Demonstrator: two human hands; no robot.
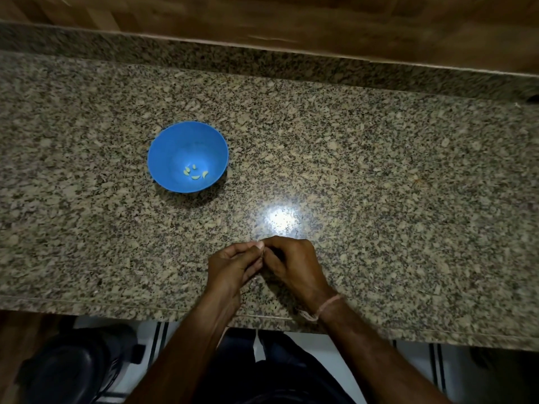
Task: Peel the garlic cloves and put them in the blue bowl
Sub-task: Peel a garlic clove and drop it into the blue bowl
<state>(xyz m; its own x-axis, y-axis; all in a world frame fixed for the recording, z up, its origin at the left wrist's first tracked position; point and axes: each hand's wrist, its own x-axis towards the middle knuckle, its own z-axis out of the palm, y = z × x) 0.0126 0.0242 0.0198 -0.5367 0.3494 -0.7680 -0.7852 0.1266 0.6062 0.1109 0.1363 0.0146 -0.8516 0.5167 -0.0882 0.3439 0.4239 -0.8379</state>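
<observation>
Speckled granite counter (379, 170). Left hand (233, 265) and right hand (291, 263) pinch fingertips together, likely on a hidden clove. Blue bowl (180, 141), ahead-left of them, holds about five peeled cloves (194, 172); peeling seems underway.

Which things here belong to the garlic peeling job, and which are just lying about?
Job: blue bowl; peeled cloves in it; left hand and right hand, fingertips together, what they hold hidden.
Just there: granite counter; wrist thread; dark object below the counter.
</observation>
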